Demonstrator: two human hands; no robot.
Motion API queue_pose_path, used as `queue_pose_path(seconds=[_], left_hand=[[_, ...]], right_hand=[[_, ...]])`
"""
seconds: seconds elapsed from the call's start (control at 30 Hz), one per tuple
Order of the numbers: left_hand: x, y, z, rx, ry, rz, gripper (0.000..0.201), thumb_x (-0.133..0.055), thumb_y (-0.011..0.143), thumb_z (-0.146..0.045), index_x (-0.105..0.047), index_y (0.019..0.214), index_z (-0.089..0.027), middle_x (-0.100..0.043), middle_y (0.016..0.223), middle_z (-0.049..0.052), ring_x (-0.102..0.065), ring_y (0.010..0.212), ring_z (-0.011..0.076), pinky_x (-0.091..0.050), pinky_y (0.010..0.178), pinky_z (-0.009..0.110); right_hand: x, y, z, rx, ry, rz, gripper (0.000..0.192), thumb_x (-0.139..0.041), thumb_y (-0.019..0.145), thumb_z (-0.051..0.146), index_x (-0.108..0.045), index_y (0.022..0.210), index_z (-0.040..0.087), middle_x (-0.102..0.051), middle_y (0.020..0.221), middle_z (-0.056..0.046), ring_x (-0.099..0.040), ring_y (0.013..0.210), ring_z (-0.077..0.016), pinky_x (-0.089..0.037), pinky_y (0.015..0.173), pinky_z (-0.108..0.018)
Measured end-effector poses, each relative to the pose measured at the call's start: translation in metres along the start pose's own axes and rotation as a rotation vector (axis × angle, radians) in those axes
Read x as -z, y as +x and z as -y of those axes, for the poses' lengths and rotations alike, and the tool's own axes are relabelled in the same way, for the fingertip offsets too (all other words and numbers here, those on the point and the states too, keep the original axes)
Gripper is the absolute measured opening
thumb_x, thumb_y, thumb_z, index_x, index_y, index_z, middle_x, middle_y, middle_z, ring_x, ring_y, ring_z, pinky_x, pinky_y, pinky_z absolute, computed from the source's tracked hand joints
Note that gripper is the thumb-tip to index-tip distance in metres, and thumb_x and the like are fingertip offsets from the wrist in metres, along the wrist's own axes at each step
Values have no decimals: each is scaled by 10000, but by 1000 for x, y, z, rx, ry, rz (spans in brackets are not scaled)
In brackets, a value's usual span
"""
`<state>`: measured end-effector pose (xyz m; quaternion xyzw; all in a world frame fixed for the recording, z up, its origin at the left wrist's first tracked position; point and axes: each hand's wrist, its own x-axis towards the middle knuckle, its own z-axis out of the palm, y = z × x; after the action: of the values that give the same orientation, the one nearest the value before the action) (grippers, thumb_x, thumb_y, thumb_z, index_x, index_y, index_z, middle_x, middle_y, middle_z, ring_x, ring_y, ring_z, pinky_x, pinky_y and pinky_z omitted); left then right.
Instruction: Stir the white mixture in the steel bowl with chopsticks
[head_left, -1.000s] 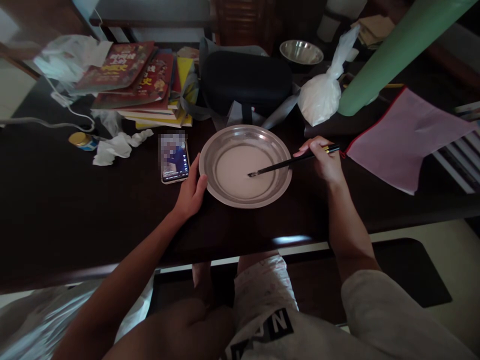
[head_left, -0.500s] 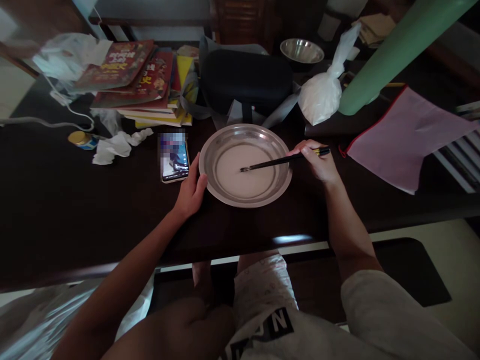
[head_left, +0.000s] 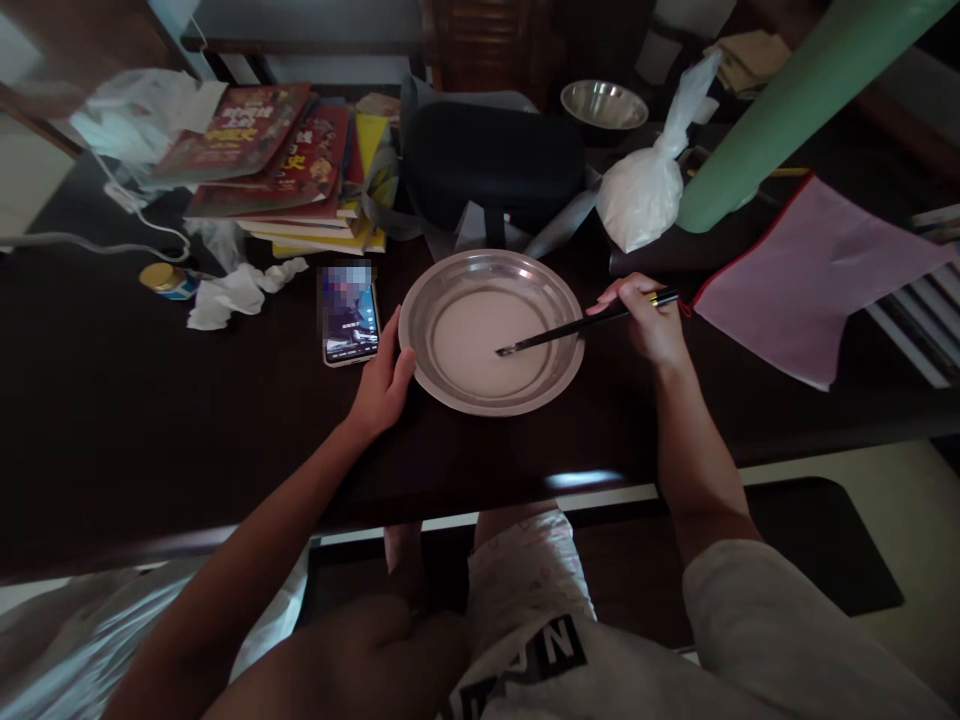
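Note:
A round, shallow metal basin [head_left: 491, 402] stands on the dark table in front of me, with a pale, whitish layer [head_left: 472, 345] across its bottom. My left hand [head_left: 382, 385] grips its left side, thumb by the rim and fingers along the outer wall. In my right hand [head_left: 646, 318], off the basin's right edge, are black chopsticks [head_left: 570, 328] with gold bands near the top. They slant down to the left over the rim, their tips at the whitish layer near the middle. Just left of my left hand lies a lit phone [head_left: 351, 315].
Behind the basin sit a black case [head_left: 491, 155], a tied bag of white powder [head_left: 643, 195] and a smaller metal bowl [head_left: 604, 103]. Stacked books [head_left: 262, 160], crumpled tissue [head_left: 232, 292] and a yellow-lidded jar [head_left: 166, 280] occupy the left. A green column [head_left: 795, 110] and pink pouch [head_left: 810, 280] are right.
My right hand has shifted slightly to the right, drawing the chopstick tips right and a little toward me within the basin. My left hand keeps its place on the basin.

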<state>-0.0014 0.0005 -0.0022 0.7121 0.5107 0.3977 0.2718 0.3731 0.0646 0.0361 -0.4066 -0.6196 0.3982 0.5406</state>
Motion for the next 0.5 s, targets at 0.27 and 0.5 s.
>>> queue_pose_path(seconds=[0.27,0.5], left_hand=[[-1,0,-1,10,12,2,701,-350,1022,-633,-299,1596,-234,-355,1643,136,-404,1486,317,-326,1236,502],[-1,0,1,7,10,-9,691,-366,1022,-628,-308,1595,-247,-364,1640,121,-428,1472,310,-340,1232,482]], right_hand=[[-1,0,2,14,-54,-25,312,-684,854,561,-746,782,264,-748,725,25,-748,738,-173,-602,788,-351],[-3,-1,3,26,-77,85,303,-679,863,551,-764,790,269,-758,753,12,-758,823,-187,-595,828,-357]])
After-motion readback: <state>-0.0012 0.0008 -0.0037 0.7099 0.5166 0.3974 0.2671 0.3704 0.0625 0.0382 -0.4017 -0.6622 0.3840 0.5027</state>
